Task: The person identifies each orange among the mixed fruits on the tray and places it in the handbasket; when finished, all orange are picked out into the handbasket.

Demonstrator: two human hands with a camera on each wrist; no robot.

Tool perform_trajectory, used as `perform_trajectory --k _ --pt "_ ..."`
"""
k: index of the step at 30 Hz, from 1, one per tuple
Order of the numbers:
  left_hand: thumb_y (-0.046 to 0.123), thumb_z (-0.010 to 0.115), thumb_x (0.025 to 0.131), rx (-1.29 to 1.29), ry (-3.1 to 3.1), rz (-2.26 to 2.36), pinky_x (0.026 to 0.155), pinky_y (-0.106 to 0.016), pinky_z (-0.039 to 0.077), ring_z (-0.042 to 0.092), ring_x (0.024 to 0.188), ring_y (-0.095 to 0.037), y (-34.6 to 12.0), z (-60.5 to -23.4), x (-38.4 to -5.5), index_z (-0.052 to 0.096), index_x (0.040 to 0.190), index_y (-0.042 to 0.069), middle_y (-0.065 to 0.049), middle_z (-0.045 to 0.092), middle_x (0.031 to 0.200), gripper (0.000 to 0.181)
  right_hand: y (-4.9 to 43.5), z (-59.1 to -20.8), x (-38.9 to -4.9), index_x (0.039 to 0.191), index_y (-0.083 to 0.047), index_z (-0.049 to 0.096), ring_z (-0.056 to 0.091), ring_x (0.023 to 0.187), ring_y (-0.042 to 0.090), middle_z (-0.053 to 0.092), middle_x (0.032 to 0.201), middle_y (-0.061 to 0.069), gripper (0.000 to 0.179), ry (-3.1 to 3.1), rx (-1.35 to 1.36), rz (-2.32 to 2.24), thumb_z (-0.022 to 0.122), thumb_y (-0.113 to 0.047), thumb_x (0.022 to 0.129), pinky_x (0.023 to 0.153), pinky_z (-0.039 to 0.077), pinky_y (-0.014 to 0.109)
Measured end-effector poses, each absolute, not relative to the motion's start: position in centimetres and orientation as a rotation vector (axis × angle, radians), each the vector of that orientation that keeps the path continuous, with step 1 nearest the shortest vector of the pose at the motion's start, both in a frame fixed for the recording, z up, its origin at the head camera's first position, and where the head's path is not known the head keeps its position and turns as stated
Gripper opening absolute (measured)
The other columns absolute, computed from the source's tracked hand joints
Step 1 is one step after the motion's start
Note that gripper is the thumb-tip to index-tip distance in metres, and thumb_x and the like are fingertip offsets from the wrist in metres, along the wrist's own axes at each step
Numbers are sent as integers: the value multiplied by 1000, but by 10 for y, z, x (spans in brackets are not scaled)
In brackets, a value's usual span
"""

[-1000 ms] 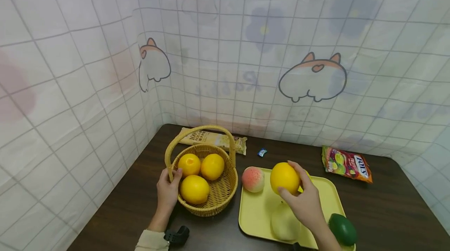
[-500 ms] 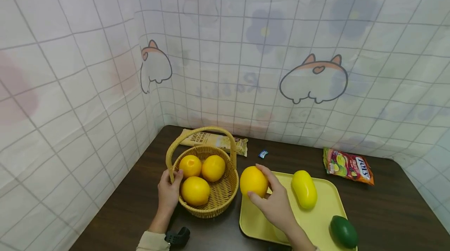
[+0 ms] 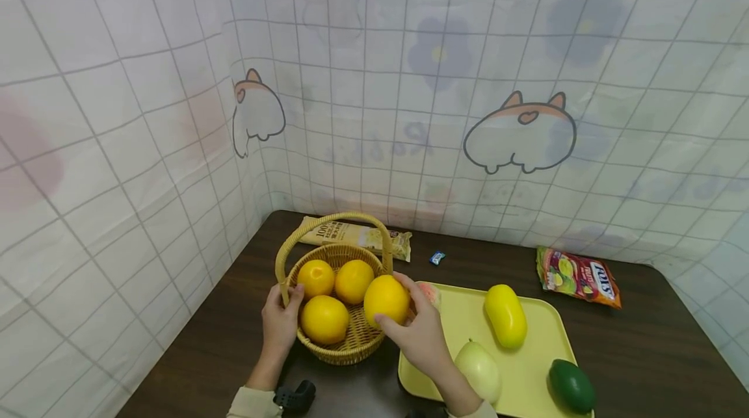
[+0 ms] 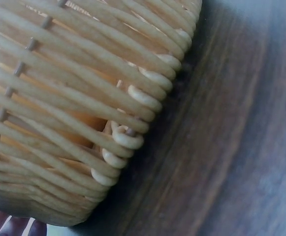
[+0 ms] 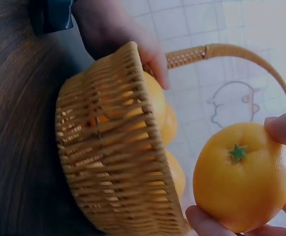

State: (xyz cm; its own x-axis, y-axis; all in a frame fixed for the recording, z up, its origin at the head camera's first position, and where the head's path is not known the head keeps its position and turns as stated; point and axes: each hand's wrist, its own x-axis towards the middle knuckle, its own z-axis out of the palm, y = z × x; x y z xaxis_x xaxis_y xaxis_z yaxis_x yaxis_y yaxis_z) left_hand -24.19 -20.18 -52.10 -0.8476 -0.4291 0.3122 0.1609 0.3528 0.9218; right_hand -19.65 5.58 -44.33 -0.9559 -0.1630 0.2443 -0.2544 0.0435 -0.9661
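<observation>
An orange with a green star-shaped stem mark [image 5: 241, 179] is held between the thumb and fingers of my right hand [image 3: 422, 337]. In the head view it overlaps the right rim of the wicker basket [image 3: 358, 340]; the right wrist view shows it beside the rim, apart from the weave. My left hand [image 3: 279, 322] grips the basket's left rim, thumb over the inside, near the foot of the arched handle [image 3: 345, 215]. Inside lie three orange-yellow fruits: one at the back left [image 3: 316, 277], one at the back right [image 3: 354, 280] and one in front [image 3: 325, 319].
Right of the basket, a yellow tray [image 3: 456, 314] bears a pear [image 3: 476, 366], a long yellow fruit [image 3: 506, 316], a dark green fruit [image 3: 571, 385] and a half-hidden peach [image 3: 431, 293]. Behind are a noodle-like packet [image 3: 400, 246], a small blue sweet [image 3: 437, 258] and a candy bag [image 3: 579, 277].
My right hand has carried the orange leftward from above the tray to the basket's right rim, uncovering the pear and the long yellow fruit. The left hand has stayed on the basket.
</observation>
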Motion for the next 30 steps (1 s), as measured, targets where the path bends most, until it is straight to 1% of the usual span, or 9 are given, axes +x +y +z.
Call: perform_trajectory --k 2,7,9,12,17,20,26,30 --pt "33 62 97 233 -2109 -1521 68 -29 37 47 76 -19 -201 -521 -242 58 91 6 -5 53 90 28 53 -445 -197 143 -7 43 59 111 34 45 140 17 69 -2232 453 2061 77 -10 83 77 56 32" --pt "33 62 97 237 -2111 -1525 68 -29 38 48 76 -19 -202 -520 -242 58 92 6 -5 52 91 28 46 -447 -200 141 -15 46 58 109 31 48 137 13 67 -2264 450 1994 79 -16 83 76 56 33" --pt "34 62 97 239 -2112 -1528 68 -29 38 48 77 -19 -202 -520 -242 58 92 6 -5 52 91 29 43 -447 -201 140 -17 48 59 104 28 50 134 12 67 -2286 448 1943 80 -19 82 76 55 33" --pt "35 62 97 244 -2112 -1528 68 -29 38 48 77 -20 -202 -521 -242 58 92 6 -5 52 91 30 39 -447 -202 138 -18 51 60 100 26 54 130 11 65 -2321 421 1856 82 -23 80 75 54 33" --pt "32 62 97 242 -2110 -1526 67 -29 38 47 76 -19 -202 -521 -241 58 92 5 -5 52 89 28 34 -445 -204 129 -14 58 60 95 27 62 116 10 51 -2307 341 1800 78 -12 83 71 52 25" --pt "33 62 97 243 -2109 -1526 67 -29 38 47 76 -19 -202 -520 -241 58 92 5 -5 51 89 28 35 -444 -205 126 -11 60 58 89 28 63 108 11 46 -2286 321 1821 76 -4 83 70 52 23" --pt "36 61 97 241 -2115 -1532 68 -29 38 47 77 -20 -201 -519 -241 58 93 5 -6 52 90 31 36 -448 -205 123 -9 62 59 94 30 64 111 13 42 -2263 306 1901 75 -4 84 74 53 26" --pt "35 61 97 246 -2115 -1533 67 -29 37 47 76 -20 -201 -519 -241 57 93 5 -6 51 89 30 37 -450 -200 119 -10 64 61 96 30 65 110 14 37 -2256 288 1919 75 -4 84 77 53 27"
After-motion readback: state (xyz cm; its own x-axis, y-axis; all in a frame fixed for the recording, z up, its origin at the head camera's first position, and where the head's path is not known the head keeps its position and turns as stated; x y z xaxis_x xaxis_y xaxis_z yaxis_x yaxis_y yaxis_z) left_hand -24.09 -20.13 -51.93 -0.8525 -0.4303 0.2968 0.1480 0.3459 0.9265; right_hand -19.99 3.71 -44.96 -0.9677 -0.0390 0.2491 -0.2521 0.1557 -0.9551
